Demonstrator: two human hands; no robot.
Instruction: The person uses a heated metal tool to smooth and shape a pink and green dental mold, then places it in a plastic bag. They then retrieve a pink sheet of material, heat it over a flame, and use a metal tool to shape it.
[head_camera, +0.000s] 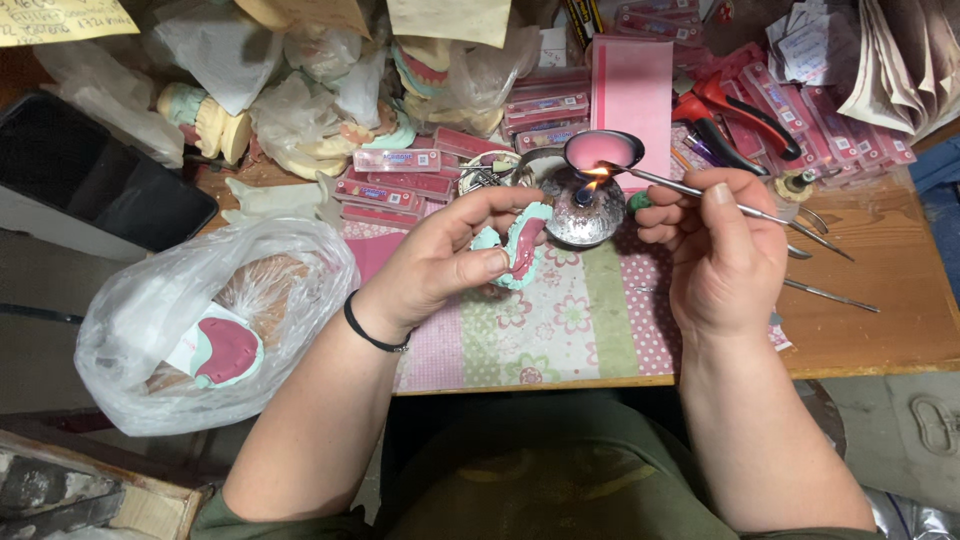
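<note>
- Biggest risk imo — the flame (597, 172) on the little burner (582, 208) sits close to the left hand (437, 262); a slip means singed fingers.
- Left fingers pinch the dental cast (517, 245), just beside the burner.
- Right hand (718, 252), wrist bent, pinches a thin metal tool (690, 189), its tip in the flame.
</note>
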